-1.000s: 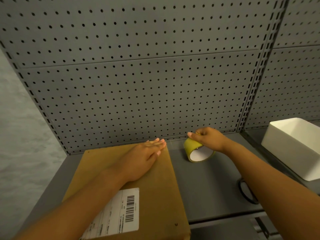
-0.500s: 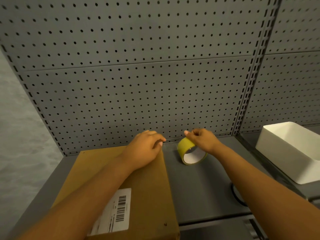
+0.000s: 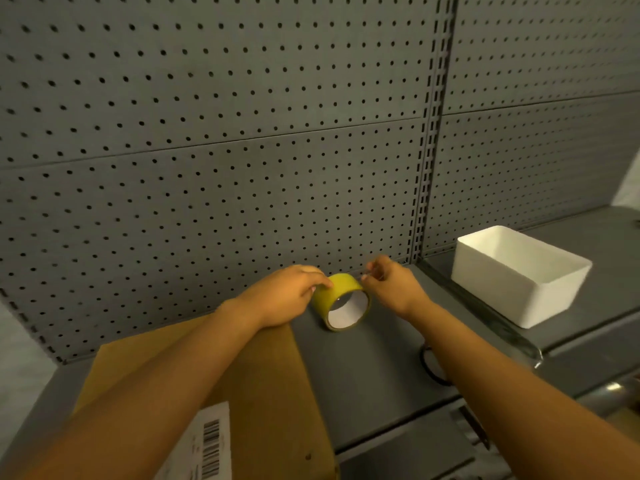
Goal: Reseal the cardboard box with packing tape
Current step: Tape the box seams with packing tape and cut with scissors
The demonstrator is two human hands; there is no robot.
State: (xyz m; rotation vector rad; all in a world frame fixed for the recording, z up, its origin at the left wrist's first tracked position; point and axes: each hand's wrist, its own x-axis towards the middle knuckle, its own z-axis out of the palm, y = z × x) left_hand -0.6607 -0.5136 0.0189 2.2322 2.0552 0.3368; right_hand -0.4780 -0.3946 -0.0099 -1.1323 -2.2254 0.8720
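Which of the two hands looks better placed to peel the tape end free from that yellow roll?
Probably the right hand: its fingertips are pinched together just off the tape roll, at its top edge. The left hand grips the roll from the other side, so it seems better suited to steadying it.

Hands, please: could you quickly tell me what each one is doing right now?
Left hand: grips the tape roll.
Right hand: fingertips pinched together beside the roll.
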